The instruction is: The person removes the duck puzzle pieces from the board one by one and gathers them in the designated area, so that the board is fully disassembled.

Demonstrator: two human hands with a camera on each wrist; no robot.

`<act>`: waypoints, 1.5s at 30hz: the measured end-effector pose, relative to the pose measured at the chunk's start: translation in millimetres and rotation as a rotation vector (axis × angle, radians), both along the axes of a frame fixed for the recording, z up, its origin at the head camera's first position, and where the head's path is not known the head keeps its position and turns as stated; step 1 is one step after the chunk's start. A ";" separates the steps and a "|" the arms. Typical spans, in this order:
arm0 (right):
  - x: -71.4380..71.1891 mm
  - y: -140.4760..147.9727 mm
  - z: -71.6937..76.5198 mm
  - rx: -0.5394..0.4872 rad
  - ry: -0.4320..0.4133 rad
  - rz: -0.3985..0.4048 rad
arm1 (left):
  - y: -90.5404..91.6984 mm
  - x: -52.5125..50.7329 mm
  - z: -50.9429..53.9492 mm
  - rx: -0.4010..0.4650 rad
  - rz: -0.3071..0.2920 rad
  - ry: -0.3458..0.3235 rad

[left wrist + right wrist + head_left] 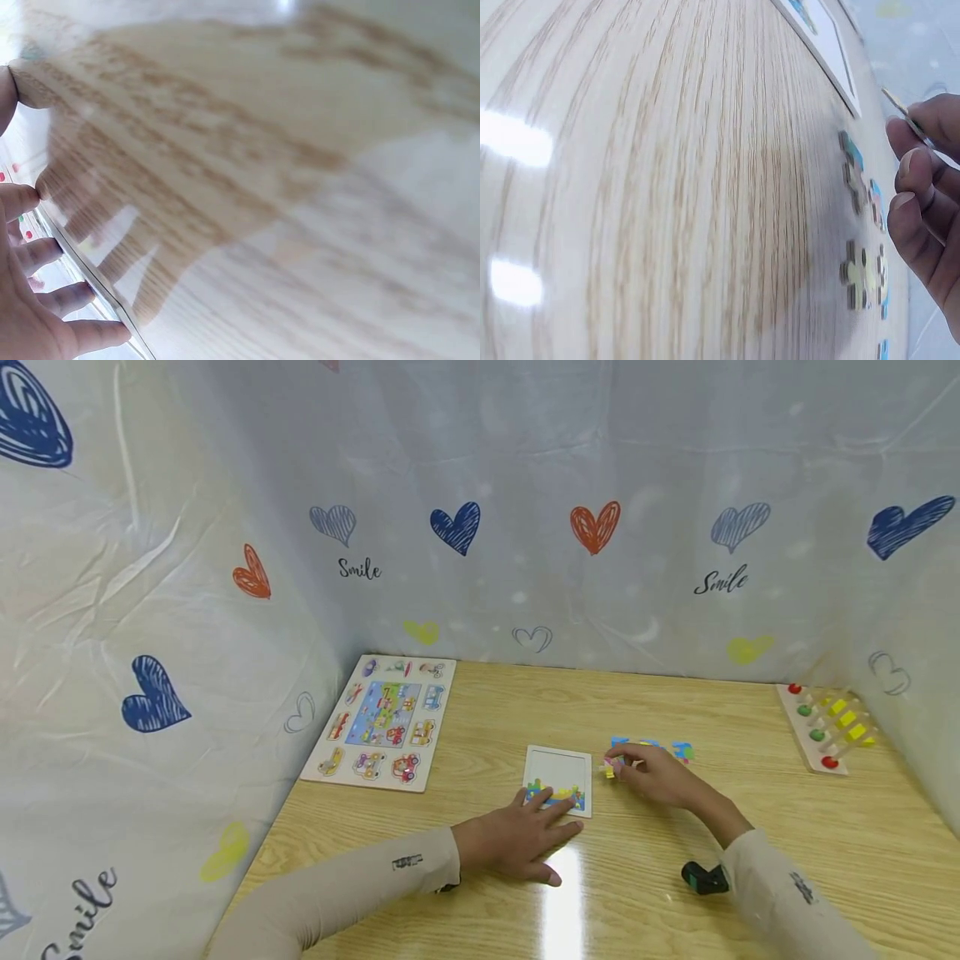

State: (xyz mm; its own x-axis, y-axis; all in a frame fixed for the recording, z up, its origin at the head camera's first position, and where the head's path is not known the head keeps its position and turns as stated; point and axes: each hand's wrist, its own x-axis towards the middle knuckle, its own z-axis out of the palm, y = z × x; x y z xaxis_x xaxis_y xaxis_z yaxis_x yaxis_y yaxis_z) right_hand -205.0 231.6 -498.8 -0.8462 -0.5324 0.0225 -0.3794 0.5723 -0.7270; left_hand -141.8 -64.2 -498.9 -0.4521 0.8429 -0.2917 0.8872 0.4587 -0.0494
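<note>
A white-framed jigsaw tray (558,762) lies mid-table, its near edge filled with blue, yellow and green pieces and its upper part bare. My left hand (517,842) is spread flat, fingertips resting on the tray's near edge. In the left wrist view, the left fingers (75,300) lie along that frame edge. My right hand (660,777) pinches a small pink and yellow jigsaw piece (610,767) just right of the tray. The right wrist view shows this piece (904,111) edge-on between thumb and finger, above the table. Loose jigsaw pieces (855,274) lie below the right hand.
A larger vehicle picture board (382,718) lies at the left back. At the right back stands a wooden peg board (817,735) with red and green beads and yellow blocks. A black object (703,878) is beside the right sleeve. Curtains with hearts enclose the table.
</note>
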 end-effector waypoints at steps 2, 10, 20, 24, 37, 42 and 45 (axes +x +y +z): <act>1.7 4.4 1.3 0.003 -0.007 -0.019 | 0.1 0.0 0.3 -0.005 0.000 0.003; 6.1 24.6 0.1 -0.046 -0.114 -0.081 | -0.3 1.5 1.5 0.020 0.007 0.001; 14.9 48.9 -4.7 -0.010 -0.002 -0.128 | 0.2 1.3 2.7 0.024 0.036 -0.048; 18.2 56.7 -5.3 -0.029 -0.002 -0.132 | 0.3 0.9 3.0 0.030 0.046 -0.062; 27.2 75.4 1.1 -0.063 -0.112 -0.173 | -0.5 1.6 2.8 0.031 0.040 -0.042; 27.5 84.7 1.1 -0.061 -0.120 -0.182 | -1.3 1.1 0.4 0.041 0.032 -0.030; 27.9 89.7 0.8 -0.056 -0.126 -0.196 | -1.5 1.0 -0.2 0.043 0.027 -0.022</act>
State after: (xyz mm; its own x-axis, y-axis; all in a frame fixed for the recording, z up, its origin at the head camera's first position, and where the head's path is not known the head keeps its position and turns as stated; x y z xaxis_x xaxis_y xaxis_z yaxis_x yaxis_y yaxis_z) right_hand -177.1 321.4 -498.0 -0.9314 -0.3582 -0.0651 -0.1690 0.5838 -0.7941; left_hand -140.8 -65.7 -499.1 -0.4683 0.8425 -0.2660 0.8753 0.4835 -0.0095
